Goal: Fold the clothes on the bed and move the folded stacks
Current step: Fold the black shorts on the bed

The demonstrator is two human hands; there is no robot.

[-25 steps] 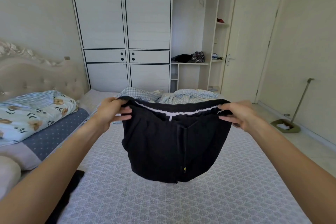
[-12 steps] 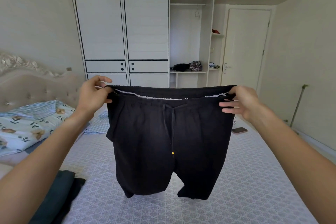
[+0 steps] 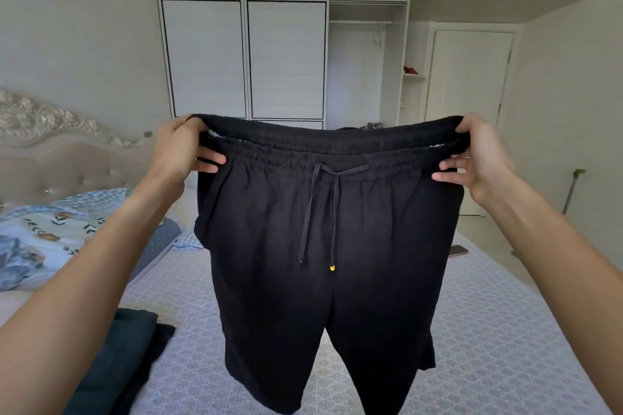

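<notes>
- Black drawstring shorts [image 3: 323, 246] held up in the air over the bed [image 3: 488, 330], legs hanging free.
- Left hand [image 3: 178, 152] and right hand [image 3: 478, 155] each pinch a waistband corner, fingers closed on the cloth.
- Risk: elastic slips from one pinch, so the shorts drop crooked.
- Risk: drawstring [image 3: 323, 212] bunches inside the fold.
- Risk: laid down carelessly, they disturb the dark folded stack [image 3: 124, 357] at lower left.
</notes>
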